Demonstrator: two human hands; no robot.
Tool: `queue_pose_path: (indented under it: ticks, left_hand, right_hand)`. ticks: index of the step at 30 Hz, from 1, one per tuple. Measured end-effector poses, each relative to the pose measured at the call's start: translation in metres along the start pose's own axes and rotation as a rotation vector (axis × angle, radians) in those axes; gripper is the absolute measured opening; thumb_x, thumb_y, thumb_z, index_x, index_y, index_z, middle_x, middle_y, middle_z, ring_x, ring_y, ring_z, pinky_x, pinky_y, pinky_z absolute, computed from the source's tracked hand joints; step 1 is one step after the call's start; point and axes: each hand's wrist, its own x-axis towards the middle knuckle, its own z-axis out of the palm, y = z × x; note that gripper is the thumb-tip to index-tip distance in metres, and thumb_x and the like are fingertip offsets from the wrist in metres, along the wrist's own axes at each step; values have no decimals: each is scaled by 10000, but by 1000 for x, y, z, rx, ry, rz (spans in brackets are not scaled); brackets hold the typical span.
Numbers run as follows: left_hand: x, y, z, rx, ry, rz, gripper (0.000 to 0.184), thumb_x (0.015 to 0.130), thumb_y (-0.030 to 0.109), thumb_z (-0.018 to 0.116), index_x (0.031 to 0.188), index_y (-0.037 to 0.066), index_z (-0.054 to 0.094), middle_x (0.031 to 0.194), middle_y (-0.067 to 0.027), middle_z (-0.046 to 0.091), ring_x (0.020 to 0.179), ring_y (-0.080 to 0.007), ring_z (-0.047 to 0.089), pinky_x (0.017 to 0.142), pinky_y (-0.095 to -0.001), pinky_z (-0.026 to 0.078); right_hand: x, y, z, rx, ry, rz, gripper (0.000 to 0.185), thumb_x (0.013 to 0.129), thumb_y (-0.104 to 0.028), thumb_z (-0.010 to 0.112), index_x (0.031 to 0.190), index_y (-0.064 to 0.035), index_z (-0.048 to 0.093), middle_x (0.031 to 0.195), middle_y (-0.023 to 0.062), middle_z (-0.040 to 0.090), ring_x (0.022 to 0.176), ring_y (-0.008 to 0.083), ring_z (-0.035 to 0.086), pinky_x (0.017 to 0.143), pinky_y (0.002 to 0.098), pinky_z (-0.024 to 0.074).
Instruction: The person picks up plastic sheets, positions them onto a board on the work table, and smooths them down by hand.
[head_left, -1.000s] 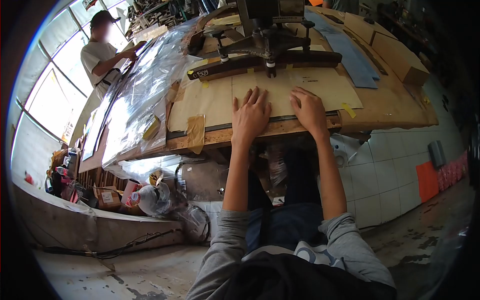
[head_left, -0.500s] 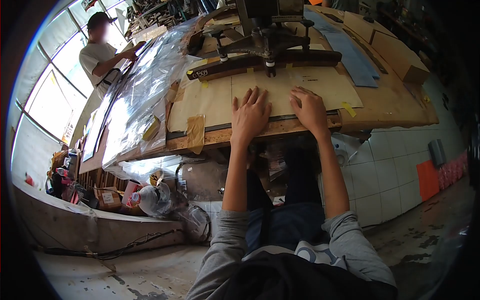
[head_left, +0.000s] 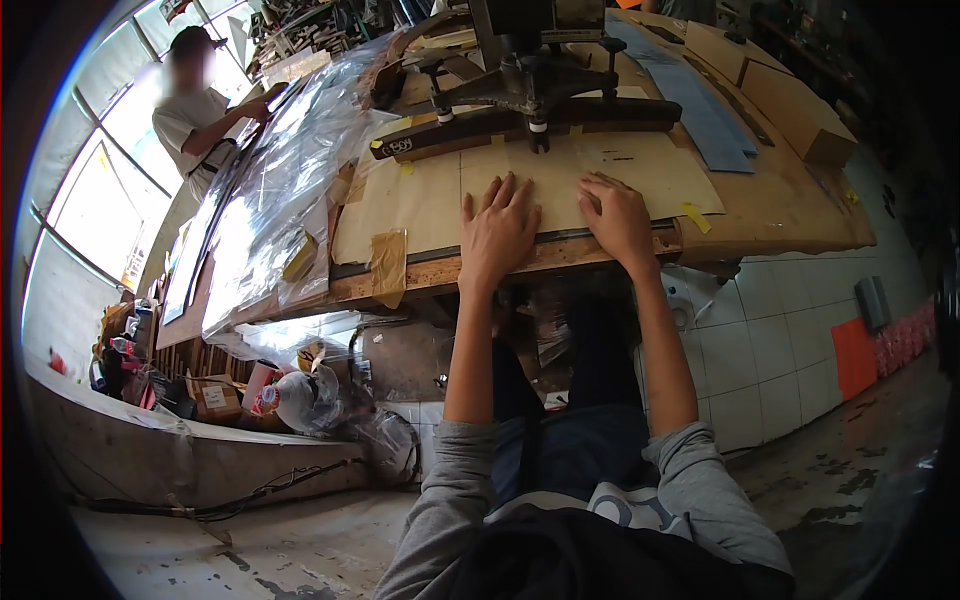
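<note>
A pale flat board [head_left: 405,205] lies at the near edge of the workbench, with a thin line drawn across it. My left hand [head_left: 498,232] rests palm down on it, fingers spread and pointing away from me. To its right, my right hand [head_left: 617,222] is also laid on the board, fingers stretched out and angled left. Neither hand holds anything. Just beyond my fingertips, a dark curved bar [head_left: 540,125] marked with light lettering crosses the board, under a black metal clamp frame [head_left: 535,88].
Brown tape [head_left: 389,268] hangs over the bench edge [head_left: 440,275]. Clear plastic sheeting [head_left: 285,185] covers the left side, where another person [head_left: 190,125] stands. Blue strips [head_left: 700,120] and a cardboard box [head_left: 795,110] lie at right. Bottles and clutter [head_left: 295,400] sit below left.
My hands stay in the same place on the board. The view shifts very slightly, and the other person's head and upper body move a little to the left.
</note>
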Motion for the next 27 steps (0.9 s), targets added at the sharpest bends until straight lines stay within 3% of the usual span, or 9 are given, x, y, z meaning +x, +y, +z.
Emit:
queue_pose_path:
  ticks: [27]
  left_hand:
    - [0,2,-2,-7,-14,-6,439,928,346,457,1314,143,514,1418,-87,450,1340,-269,373,1102,-542,216]
  right_hand:
    - [0,0,0,-9,-1,-3,245,822,-138,607,988,25,682,1094,170,657,1083,290,600,964,377,452]
